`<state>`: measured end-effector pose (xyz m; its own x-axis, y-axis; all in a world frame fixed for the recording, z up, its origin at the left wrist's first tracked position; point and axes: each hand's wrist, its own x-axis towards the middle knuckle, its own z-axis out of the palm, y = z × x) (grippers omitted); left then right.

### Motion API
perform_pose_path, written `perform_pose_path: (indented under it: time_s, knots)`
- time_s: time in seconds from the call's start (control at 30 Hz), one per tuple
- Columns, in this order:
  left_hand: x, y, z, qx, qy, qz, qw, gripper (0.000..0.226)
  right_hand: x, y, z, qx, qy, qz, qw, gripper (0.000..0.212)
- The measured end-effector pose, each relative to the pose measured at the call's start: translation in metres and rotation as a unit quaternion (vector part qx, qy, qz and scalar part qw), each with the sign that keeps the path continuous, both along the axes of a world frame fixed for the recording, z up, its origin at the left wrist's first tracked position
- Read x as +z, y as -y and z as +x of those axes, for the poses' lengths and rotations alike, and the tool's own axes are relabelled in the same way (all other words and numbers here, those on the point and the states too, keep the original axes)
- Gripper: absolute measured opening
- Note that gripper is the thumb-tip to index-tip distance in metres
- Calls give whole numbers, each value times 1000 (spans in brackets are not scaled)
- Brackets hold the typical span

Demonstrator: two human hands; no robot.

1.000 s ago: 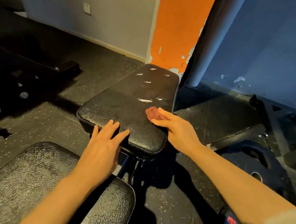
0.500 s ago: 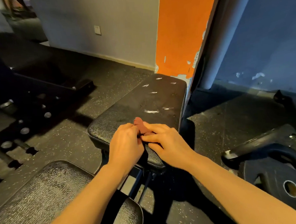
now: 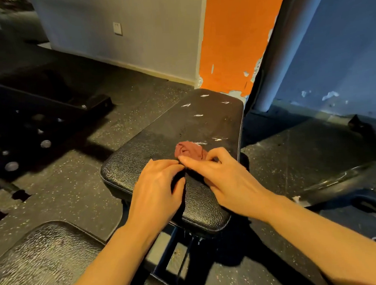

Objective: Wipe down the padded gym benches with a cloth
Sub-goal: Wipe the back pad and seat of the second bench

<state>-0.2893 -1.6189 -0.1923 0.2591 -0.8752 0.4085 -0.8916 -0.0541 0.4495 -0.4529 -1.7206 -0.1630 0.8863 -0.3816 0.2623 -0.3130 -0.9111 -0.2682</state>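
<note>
Head camera looks down, close over the bench pad (image 3: 161, 143).

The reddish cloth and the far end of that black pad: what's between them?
In the head view, only bare black pad with several white scuff marks lies beyond the reddish cloth; nothing else sits there.

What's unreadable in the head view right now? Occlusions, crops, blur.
- Cloth: near part hidden under the right hand and left hand; its size is unclear.
- Bench pad: its support is in shadow below.
- Near pad: cut by frame edge, blurred.
- Weight plate: cropped, dark.
</note>
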Motion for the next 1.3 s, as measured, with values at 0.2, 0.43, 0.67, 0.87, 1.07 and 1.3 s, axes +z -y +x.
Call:
perform_pose_path:
  time_s: [0.2, 0.43, 0.67, 0.87, 1.07, 1.3]
  knots:
    - [2, -1, -3, 8, 21, 0, 1000, 26, -13, 25, 8, 21, -2, -4, 1000, 47]
    - [2, -1, -2, 9, 14, 20, 1000, 29, -7, 84, 15, -196, -1, 36, 980, 57]
    - [0, 3, 0, 8, 29, 16, 999, 31, -14, 18, 9, -42, -4, 55, 998, 42]
    - [5, 1, 0, 0, 36, 23, 999, 26, 0, 66, 45, -180, -36, 27, 983, 42]
    - [10, -2, 2, 30, 11, 42, 999, 29, -1, 17, 42, 10, -22, 22, 999, 55]
    - [17, -7, 9, 64, -44, 35, 996, 49, -9, 48, 72, -151, -30, 42, 987, 52]
